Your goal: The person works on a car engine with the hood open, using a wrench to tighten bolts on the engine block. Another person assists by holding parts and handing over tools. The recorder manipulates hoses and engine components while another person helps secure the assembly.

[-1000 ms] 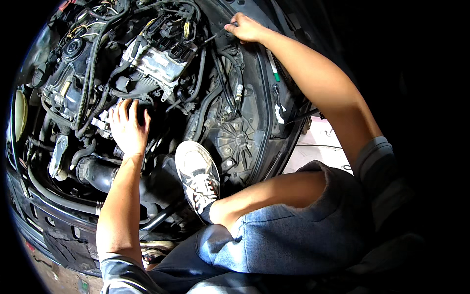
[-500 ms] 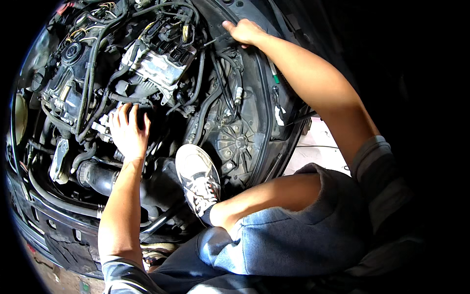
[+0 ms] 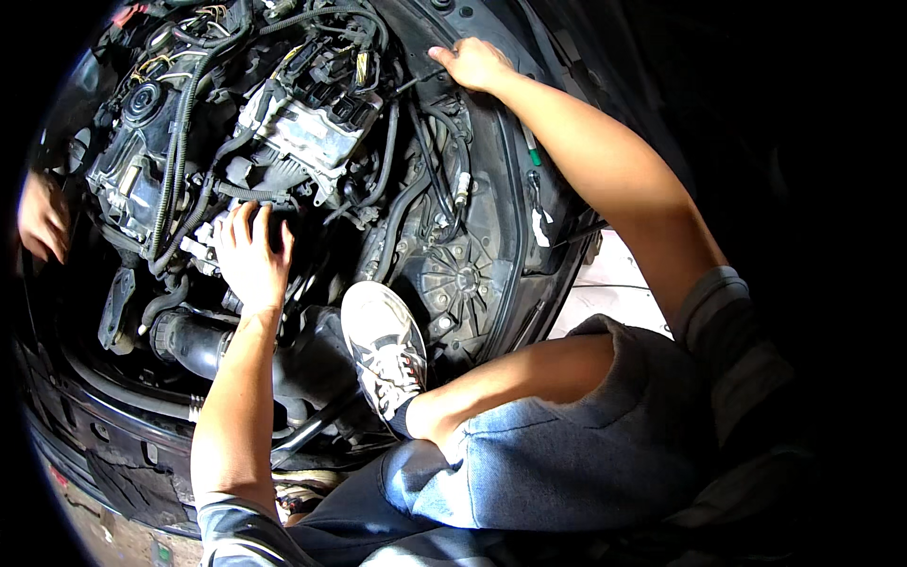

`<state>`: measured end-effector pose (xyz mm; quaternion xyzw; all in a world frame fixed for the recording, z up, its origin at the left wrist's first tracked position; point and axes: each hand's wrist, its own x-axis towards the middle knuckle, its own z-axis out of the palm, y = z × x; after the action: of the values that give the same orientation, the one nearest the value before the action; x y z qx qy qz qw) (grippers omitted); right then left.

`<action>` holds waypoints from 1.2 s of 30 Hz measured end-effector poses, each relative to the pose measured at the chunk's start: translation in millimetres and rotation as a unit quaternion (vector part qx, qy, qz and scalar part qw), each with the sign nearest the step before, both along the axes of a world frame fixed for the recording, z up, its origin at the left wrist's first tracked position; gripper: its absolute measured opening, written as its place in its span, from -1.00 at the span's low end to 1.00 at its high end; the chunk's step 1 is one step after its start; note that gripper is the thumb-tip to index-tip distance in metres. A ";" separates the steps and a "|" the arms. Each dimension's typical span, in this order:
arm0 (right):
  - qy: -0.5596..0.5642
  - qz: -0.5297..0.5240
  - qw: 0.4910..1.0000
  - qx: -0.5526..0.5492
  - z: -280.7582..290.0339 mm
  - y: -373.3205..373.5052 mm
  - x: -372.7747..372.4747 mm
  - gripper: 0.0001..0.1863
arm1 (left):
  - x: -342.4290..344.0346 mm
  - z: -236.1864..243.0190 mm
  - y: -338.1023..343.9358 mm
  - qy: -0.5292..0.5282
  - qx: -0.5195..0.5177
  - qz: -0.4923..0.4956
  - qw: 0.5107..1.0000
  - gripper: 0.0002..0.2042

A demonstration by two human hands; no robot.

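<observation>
My left hand reaches into the engine bay with its fingers spread, lying on a dark part just below a ribbed hose. A light-coloured fitting sits beside its fingers. At the far side, my right hand rests by the dark inner fender, thumb stretched out. Its other fingers are mostly hidden. A thin dark rod runs close to that hand; whether the hand grips it I cannot make out. Between my hands sits a silvery, box-like unit with cables around it.
Another person's hand is at the left edge of the bay. My white shoe stands among the engine parts, near a round ribbed housing. A thick black pipe lies under my left forearm. A green-tipped stick is on the fender.
Another person's hand has come into view at the left edge, and that side has grown darker. My own hands stay almost where they were.
</observation>
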<state>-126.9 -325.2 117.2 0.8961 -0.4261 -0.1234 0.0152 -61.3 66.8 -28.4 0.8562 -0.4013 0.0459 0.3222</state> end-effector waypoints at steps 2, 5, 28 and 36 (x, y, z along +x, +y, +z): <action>0.090 -0.105 0.987 0.083 18.1 17.9 21.2 -0.31 | 2.6 -1.0 6.1 -0.003 0.008 0.005 1.000 -0.68; -0.035 -0.064 0.990 0.119 11.7 14.5 10.5 -0.29 | 0.8 0.9 1.5 0.001 -0.005 0.002 1.000 -0.69; 0.090 -0.034 0.995 0.006 28.6 30.2 24.9 -0.30 | 1.3 1.1 2.2 -0.001 -0.010 0.006 1.000 -0.68; 0.038 0.096 0.995 -0.005 16.5 17.2 19.0 -0.30 | 1.1 2.3 0.6 -0.001 -0.019 -0.001 1.000 -0.67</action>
<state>-107.9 -307.9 133.6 0.9276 -0.3375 -0.1532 0.0475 -60.3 67.4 -26.1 0.8495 -0.4012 0.0544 0.3383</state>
